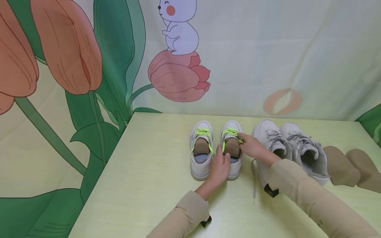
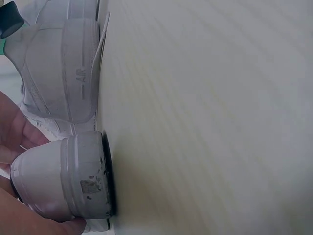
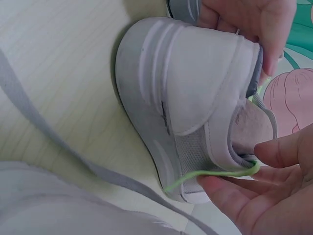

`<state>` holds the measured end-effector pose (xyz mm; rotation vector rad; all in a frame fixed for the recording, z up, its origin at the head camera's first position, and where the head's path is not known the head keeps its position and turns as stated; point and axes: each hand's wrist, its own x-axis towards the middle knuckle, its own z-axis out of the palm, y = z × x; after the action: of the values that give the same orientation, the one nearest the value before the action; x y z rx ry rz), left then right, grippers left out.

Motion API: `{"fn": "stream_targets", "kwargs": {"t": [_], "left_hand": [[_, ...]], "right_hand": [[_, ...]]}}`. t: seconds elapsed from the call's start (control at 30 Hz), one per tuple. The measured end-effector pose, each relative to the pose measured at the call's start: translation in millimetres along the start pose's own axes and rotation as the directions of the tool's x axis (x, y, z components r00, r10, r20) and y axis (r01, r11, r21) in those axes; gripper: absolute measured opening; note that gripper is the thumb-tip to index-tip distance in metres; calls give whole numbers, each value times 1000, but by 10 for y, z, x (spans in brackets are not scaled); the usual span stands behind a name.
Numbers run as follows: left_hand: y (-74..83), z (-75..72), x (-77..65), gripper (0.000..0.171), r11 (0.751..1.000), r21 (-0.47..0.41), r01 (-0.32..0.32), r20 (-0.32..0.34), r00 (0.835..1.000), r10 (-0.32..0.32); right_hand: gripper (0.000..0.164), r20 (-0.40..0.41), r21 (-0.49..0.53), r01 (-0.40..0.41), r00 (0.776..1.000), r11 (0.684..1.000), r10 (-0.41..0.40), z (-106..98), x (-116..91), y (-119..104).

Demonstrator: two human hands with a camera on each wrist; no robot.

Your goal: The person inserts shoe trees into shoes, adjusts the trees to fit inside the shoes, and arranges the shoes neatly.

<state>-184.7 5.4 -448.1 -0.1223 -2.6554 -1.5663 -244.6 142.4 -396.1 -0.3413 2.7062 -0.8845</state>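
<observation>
Two small white sneakers with neon green laces stand side by side, a brown piece inside each: the left sneaker (image 1: 198,168) and the right sneaker (image 1: 235,170). My left hand (image 1: 219,167) holds the right sneaker by its left side near the heel, its thumb over the collar. The sneaker's heel (image 2: 46,178) fills the lower left of the left wrist view. My right hand (image 1: 251,145) is at that sneaker's right eyelet edge. In the right wrist view, the green shoelace (image 3: 220,173) runs between its thumb and forefinger, which pinch it by the opening.
A larger pair of white sneakers (image 1: 265,129) stands right of the small pair, partly under my right forearm. A loose grey lace (image 1: 254,185) trails from it onto the table (image 1: 143,185). Two brown shaped pieces (image 1: 339,165) lie farther right. A printed cloth (image 1: 238,59) hangs behind.
</observation>
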Motion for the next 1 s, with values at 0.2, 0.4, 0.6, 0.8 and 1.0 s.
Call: {"fn": "stream_targets", "kwargs": {"t": [0.2,0.4,0.6,0.8,1.0], "left_hand": [[2,-6,-25,51,1000,-12,14,-4,1000,-14],[-9,-15,-48,53,1000,-26,9,-2,1000,-10],[-24,-32,-67,57,999,-48,26,22,999,-25],[-11,-53,-87,61,998,-50,34,39,999,-32],[19,-83,-105,62,998,-56,26,55,998,-23]], "right_hand": [[49,17,47,-24,1000,999,23,-57,-63,6],[44,-5,65,17,1000,998,-16,-114,-120,43],[43,-41,83,51,998,995,-48,-179,-146,64],[42,-90,109,87,993,990,-78,-240,-177,96],[42,-138,105,124,985,987,-109,-325,-227,117]]}}
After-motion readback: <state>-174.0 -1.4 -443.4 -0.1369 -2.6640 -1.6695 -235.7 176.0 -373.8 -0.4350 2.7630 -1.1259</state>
